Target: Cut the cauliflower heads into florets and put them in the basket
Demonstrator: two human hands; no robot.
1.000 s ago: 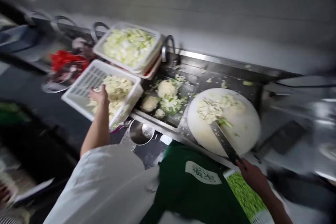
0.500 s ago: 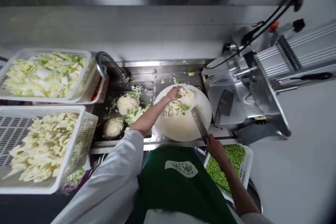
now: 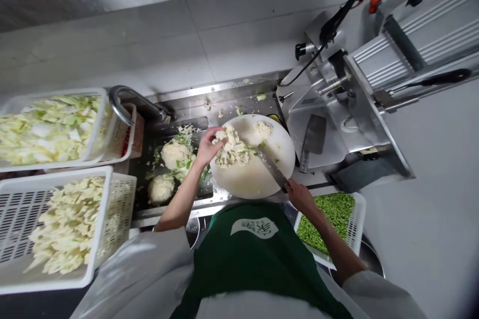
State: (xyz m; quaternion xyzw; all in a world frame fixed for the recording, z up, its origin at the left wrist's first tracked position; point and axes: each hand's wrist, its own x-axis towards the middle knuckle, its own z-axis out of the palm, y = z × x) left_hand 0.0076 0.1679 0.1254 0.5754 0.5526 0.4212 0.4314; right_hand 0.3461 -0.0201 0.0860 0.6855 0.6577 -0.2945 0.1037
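Observation:
A round white cutting board (image 3: 262, 179) lies on the steel counter with a pile of cut cauliflower pieces (image 3: 234, 152) on it. My left hand (image 3: 208, 145) is closed on a handful of these pieces at the board's left edge. My right hand (image 3: 299, 198) grips the handle of a cleaver (image 3: 270, 167), whose blade rests on the board beside the pile. Two whole cauliflower heads (image 3: 174, 154) sit in the sink left of the board.
A white basket of cut cauliflower (image 3: 71, 224) stands at the near left, a basket of chopped cabbage (image 3: 48, 127) behind it. A faucet (image 3: 129, 99) arches over the sink. A slicing machine (image 3: 359, 94) with a second cleaver (image 3: 312, 139) fills the right. A basket of chopped greens (image 3: 329, 217) sits lower right.
My left hand came from the left basket to the board and gathered cauliflower pieces, pulling them toward the board's left edge. The cleaver stays on the board; the view swung right.

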